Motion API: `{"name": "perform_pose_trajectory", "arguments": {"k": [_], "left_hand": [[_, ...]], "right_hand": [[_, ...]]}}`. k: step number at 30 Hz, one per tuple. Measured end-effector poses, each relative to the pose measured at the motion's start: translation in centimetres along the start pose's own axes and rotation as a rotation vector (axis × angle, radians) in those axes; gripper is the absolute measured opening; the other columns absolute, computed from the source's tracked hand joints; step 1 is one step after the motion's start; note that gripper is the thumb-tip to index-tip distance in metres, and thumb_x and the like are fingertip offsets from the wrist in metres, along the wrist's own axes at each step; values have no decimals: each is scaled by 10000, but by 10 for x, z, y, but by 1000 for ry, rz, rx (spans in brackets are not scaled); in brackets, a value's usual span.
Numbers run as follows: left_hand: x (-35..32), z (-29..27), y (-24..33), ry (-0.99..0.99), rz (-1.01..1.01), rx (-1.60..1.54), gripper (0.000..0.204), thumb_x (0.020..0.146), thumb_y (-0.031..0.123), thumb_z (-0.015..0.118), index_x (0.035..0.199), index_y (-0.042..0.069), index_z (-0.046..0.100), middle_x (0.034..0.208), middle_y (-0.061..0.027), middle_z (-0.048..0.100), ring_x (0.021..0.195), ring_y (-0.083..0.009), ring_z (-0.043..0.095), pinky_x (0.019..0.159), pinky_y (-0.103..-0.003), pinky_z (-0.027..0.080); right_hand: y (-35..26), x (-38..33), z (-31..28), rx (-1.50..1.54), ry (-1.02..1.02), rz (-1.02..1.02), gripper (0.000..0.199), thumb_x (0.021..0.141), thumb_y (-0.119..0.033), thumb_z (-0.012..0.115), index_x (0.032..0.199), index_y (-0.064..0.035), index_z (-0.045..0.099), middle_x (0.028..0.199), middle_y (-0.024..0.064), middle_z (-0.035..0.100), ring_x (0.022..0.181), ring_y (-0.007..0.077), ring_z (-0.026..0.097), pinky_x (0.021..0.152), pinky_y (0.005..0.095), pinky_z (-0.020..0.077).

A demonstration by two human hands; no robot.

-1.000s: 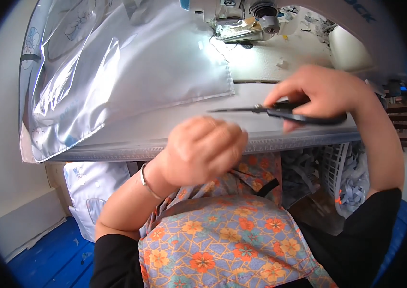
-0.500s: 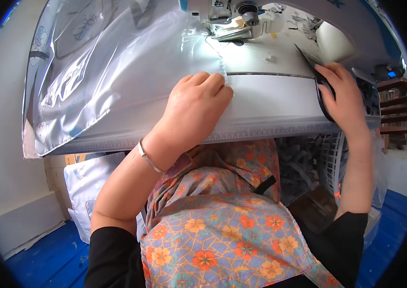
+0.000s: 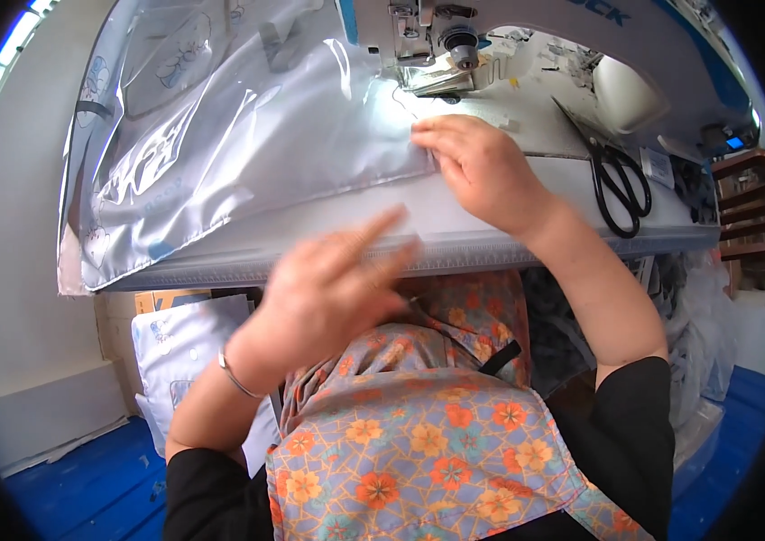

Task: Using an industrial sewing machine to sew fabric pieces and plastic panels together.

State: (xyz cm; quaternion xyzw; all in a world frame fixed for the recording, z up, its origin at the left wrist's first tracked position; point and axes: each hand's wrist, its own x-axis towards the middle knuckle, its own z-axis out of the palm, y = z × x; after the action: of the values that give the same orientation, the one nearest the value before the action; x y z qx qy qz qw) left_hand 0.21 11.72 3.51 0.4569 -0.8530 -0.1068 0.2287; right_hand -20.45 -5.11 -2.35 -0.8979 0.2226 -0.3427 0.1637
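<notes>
A shiny white satin-like fabric piece [image 3: 247,135] with faint printed figures spreads over the left of the sewing table. Its right corner lies at the fingertips of my right hand [image 3: 491,171], which are pressed together on the fabric edge. My left hand [image 3: 337,279] hangs over the table's front edge, apart from the fabric; it is blurred by motion, its fingers spread with nothing seen between them. Black-handled scissors [image 3: 619,185] lie to the right of my right hand. Just beyond my right fingertips is the lit needle area of the sewing machine [image 3: 428,36].
A ruler strip [image 3: 509,245] runs along the table's front edge. Fabric scraps [image 3: 572,54] lie behind the machine bed. Under the table, a white printed fabric piece [image 3: 188,347] hangs at left and clear plastic bags [image 3: 698,334] at right. A wooden chair [image 3: 748,203] stands far right.
My right hand has let go of the scissors and moved left to the fabric's corner. My left hand has come off that corner, moved nearer to me and opened.
</notes>
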Motion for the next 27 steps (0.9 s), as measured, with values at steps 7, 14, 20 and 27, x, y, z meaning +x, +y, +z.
{"name": "perform_pose_trajectory", "arguments": {"k": [7,14,20,27], "left_hand": [[4,-13,-80,31,-245,337,526,816,37,617,1340,3,591,1428,-180,556,1337,-362,508,1115,-471,408],[-46,-45,-133,47,-571,621,572,786,-79,532,1337,46,623,1401,-193,586,1288,-364,559,1097,-426,446],[-157,-91,-189,233,-662,510,664,724,-159,478,1311,95,658,1372,-110,629,1286,-306,580,1102,-379,453],[-155,-120,-184,-13,-522,663,459,780,-105,530,1182,45,694,1212,-141,705,1089,-364,676,956,-419,538]], "right_hand": [[-17,1,2,-94,-52,-78,355,792,90,599,1124,0,688,1205,163,674,1120,334,645,971,419,530],[-12,6,7,-215,-73,-154,362,813,60,598,1169,33,659,1226,188,662,1141,347,634,996,410,518],[-12,16,11,-254,-124,-138,390,843,33,595,1232,36,623,1276,194,640,1182,354,613,1013,400,503],[-6,8,1,-83,-125,-22,430,822,21,643,1250,0,619,1324,190,613,1228,360,591,1048,432,483]]}}
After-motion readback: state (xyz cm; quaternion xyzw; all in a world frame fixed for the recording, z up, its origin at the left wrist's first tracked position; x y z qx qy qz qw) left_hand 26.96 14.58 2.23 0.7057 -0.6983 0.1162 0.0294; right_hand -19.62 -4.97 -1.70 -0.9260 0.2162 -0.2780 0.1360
